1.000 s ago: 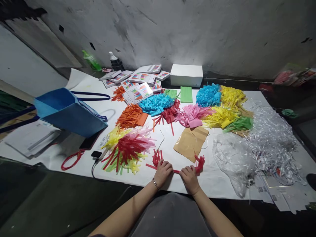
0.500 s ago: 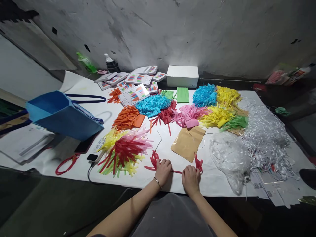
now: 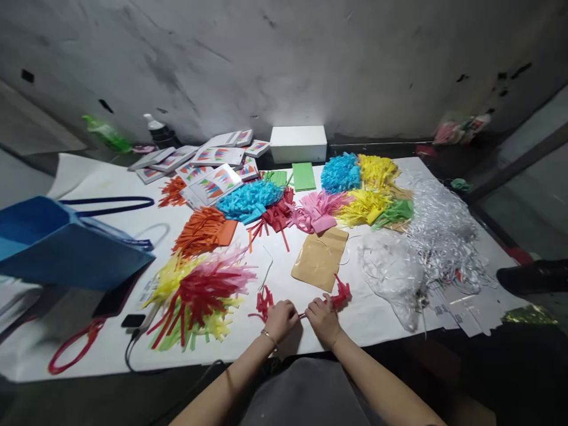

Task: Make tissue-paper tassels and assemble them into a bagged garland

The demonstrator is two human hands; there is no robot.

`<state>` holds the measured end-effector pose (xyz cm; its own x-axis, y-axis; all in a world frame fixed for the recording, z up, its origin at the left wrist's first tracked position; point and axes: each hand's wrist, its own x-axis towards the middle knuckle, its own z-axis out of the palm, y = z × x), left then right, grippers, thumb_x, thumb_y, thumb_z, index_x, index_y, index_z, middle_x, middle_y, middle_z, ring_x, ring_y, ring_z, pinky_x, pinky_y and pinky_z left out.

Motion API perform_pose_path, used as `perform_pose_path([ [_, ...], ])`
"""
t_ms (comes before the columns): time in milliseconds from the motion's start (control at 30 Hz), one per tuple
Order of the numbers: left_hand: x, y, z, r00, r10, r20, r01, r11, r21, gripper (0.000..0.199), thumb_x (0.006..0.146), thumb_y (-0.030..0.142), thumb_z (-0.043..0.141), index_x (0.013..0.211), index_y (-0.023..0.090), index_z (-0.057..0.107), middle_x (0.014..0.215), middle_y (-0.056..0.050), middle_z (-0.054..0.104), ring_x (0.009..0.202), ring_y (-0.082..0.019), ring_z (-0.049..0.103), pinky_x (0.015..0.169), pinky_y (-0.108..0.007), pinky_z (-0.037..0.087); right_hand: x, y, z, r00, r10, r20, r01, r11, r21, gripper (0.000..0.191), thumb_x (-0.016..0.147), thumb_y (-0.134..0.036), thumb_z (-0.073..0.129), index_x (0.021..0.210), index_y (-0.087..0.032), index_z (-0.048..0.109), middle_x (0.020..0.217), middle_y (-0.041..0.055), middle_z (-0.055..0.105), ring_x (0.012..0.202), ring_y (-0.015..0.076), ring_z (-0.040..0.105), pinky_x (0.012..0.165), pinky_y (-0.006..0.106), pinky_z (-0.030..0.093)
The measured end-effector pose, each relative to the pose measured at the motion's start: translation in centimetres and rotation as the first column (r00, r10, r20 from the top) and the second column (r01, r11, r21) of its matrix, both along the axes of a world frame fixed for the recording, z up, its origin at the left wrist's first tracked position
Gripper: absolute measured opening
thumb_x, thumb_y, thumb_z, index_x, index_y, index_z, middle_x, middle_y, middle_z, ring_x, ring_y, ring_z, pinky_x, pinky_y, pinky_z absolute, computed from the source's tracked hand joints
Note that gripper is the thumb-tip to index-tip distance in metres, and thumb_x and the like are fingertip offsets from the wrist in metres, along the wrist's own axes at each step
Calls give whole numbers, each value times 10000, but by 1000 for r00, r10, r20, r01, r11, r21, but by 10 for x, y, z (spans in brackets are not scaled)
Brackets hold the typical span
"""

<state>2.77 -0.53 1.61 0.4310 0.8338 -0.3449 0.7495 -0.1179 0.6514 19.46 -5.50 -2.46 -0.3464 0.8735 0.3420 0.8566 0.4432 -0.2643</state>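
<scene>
A: Starting at the far left, what is there?
B: A tilted blue tote bag (image 3: 75, 248), with a red loop strap (image 3: 75, 349) near the table's front edge.

A: And next?
B: A loose heap of tissue-paper fringe (image 3: 199, 296) in yellow, pink, red and pale green, just in front of an orange tassel (image 3: 202, 231).

A: The left hand?
B: The left hand (image 3: 283, 319), a bracelet (image 3: 268, 338) at its wrist, has its fingers curled down, pinching the narrow twisted middle of a red tissue-paper tassel (image 3: 265, 303). The tassel lies near the front edge of the white-covered table (image 3: 359, 322), one fringed end left of that hand.

A: The right hand?
B: The right hand (image 3: 322, 319) is close beside it, fingers bent over the same twist; the other fringed end spreads to its right.

A: Anything around it?
B: A brown paper sheet (image 3: 320, 259) lies just beyond, then a clear plastic bag (image 3: 390, 269) and finally a mass of silvery strands (image 3: 448, 231).
</scene>
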Motion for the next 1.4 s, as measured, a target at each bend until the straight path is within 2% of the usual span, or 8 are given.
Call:
perform_pose_path([
  [200, 8, -2, 22, 976, 21, 219, 50, 948, -314, 492, 801, 581, 510, 788, 124, 691, 667, -37, 651, 608, -154, 532, 579, -249, 396, 24, -6, 48, 992, -10, -128, 16, 999, 48, 107, 899, -204, 516, 852, -220, 611, 805, -4, 624, 893, 172, 521, 1028, 435, 241],
  [367, 47, -11, 46, 782, 418, 462, -8, 748, -664, 443, 628, 550, 745, 656, 148, 561, 528, 61, 452, 475, -66, 331, 473, -193, 250, 38, -17, 81, 919, -220, -327, 235, 972, 7, 139, 890, -185, 521, 814, -203, 636, 779, 3, 620, 791, 153, 542, 879, 365, 388],
  [433, 66, -15, 56, 730, 470, 496, -31, 748, -663, 426, 631, 523, 761, 676, 155, 552, 528, 72, 434, 477, -64, 322, 470, -185, 245, 42, -22, 88, 808, -322, -494, 309, 945, -111, 165, 902, -171, 513, 816, -195, 651, 778, 9, 629, 764, 137, 569, 771, 290, 440],
  [567, 103, -21, 67, 686, 492, 536, -83, 785, -614, 410, 642, 510, 764, 734, 162, 570, 616, 46, 526, 548, -89, 425, 523, -194, 340, 56, -34, 96, 445, -443, -778, 259, 895, -362, 192, 914, -198, 513, 875, -203, 700, 828, 29, 661, 798, 137, 619, 728, 241, 487],
  [733, 140, -24, 67, 719, 452, 528, -51, 792, -608, 416, 635, 514, 768, 709, 157, 569, 621, 38, 554, 558, -95, 470, 552, -206, 381, 89, -44, 96, 301, -486, -821, 282, 867, -410, 165, 883, -250, 568, 876, -208, 728, 814, 40, 677, 791, 159, 636, 732, 261, 501],
  [1100, 190, -23, 68, 778, 365, 512, 38, 785, -618, 386, 691, 493, 743, 715, 143, 582, 578, 41, 538, 509, -74, 432, 512, -188, 335, 145, -49, 98, 280, -472, -836, 260, 875, -407, 182, 914, -250, 518, 854, -202, 683, 805, 27, 646, 802, 156, 614, 753, 268, 481],
  [1267, 206, -23, 63, 773, 410, 485, -90, 827, -555, 397, 678, 521, 732, 732, 138, 639, 633, 5, 603, 591, -118, 506, 594, -228, 405, 156, -47, 89, 258, -470, -844, 236, 878, -417, 181, 906, -235, 542, 1003, -237, 695, 898, 38, 634, 859, 160, 615, 777, 271, 508],
  [1400, 213, -16, 65, 863, 250, 439, -67, 918, -392, 347, 743, 495, 677, 808, 154, 683, 700, -35, 658, 645, -158, 555, 627, -260, 445, 166, -48, 79, 352, -458, -816, 258, 886, -385, 224, 912, -182, 491, 982, -241, 695, 851, 31, 625, 796, 152, 619, 736, 265, 518],
])
